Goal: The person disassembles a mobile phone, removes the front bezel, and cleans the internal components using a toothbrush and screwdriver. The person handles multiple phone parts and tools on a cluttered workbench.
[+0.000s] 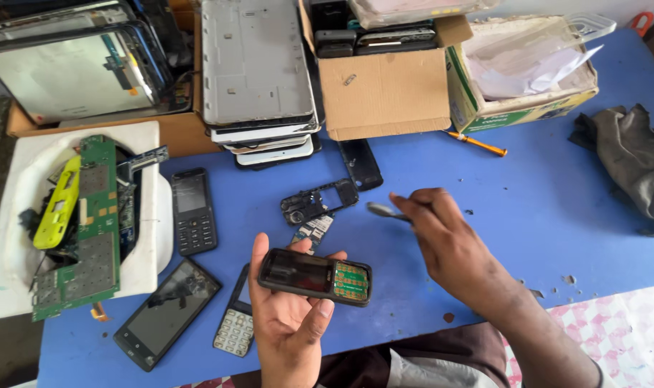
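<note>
My left hand (287,316) holds a small black keypad phone (314,276) with its front cover off, so the green key contact board shows at its right end. My right hand (442,233) is raised above the blue table (542,201) to the right of the phone, pinching a thin grey metal tool (381,210) that points left. Just beyond the held phone lie a black phone frame (319,201) and a small circuit board (312,231). A loose white keypad (235,329) rests under my left wrist.
A black keypad phone (193,210) and a black touchscreen phone (167,313) lie at the left. A white tray (147,237) holds green circuit boards. Stacked tablet shells (255,72), cardboard boxes (384,93), an orange screwdriver (478,144) and a dark cloth (632,162) sit behind.
</note>
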